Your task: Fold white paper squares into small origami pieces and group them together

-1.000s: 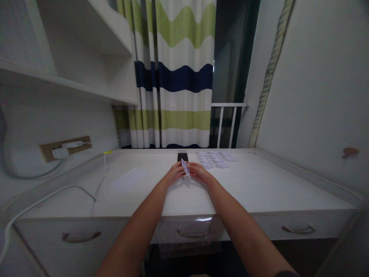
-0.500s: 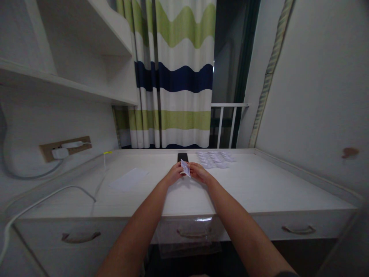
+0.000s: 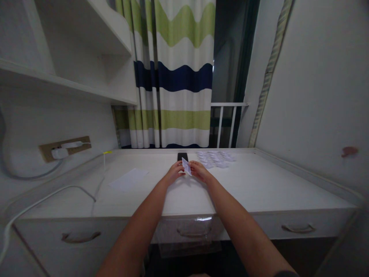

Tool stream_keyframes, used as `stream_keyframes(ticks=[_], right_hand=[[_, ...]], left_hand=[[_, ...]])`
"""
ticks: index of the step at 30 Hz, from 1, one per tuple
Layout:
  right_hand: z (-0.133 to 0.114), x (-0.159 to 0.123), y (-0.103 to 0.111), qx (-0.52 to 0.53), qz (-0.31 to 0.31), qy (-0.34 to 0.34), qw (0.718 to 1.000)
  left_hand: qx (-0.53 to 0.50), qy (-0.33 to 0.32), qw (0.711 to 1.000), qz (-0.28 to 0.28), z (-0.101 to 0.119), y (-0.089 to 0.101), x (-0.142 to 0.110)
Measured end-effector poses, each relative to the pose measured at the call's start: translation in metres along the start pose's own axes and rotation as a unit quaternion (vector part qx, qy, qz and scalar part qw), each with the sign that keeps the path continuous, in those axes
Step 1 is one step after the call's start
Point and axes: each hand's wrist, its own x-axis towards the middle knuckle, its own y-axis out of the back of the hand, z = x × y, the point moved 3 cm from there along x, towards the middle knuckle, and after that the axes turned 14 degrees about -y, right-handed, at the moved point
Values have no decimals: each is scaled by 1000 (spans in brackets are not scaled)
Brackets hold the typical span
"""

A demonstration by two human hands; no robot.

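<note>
Between my hands, above the white desk (image 3: 236,188), is a small piece of folded white paper (image 3: 186,166), held tilted. My left hand (image 3: 174,172) grips its left side with the fingers curled. On the other side my right hand (image 3: 198,171) pinches the paper between thumb and fingers. Just behind the hands lies a black phone-like object (image 3: 182,156), partly covered by them. To the right of it, several small folded white paper pieces (image 3: 216,159) sit in rows near the back edge.
A flat sheet of white paper (image 3: 128,179) lies on the left of the desk. A white cable (image 3: 70,187) runs over the desk's left side, below a wall socket with plugs (image 3: 65,148). Drawers with handles (image 3: 80,237) line the front, and a striped curtain (image 3: 184,77) hangs behind.
The folded paper has turned slightly and shifted a little to the right between my fingers. Both arms stay nearly in place; the rows of folded pieces look the same.
</note>
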Motion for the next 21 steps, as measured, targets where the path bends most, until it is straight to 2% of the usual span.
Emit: stream_keyframes(ticks=[10,16,21], right_hand=[[-1,-1,0,-4,-3,-9,1000],[0,-2,-1,-14,-5,-14,1000],[2,-2,-3,-29,-4,-19,999]], left_hand=[[28,-2,999,21,-1,2,1],[34,8,999,16,-2,2,0],[85,5,996,30,-7,5,2]])
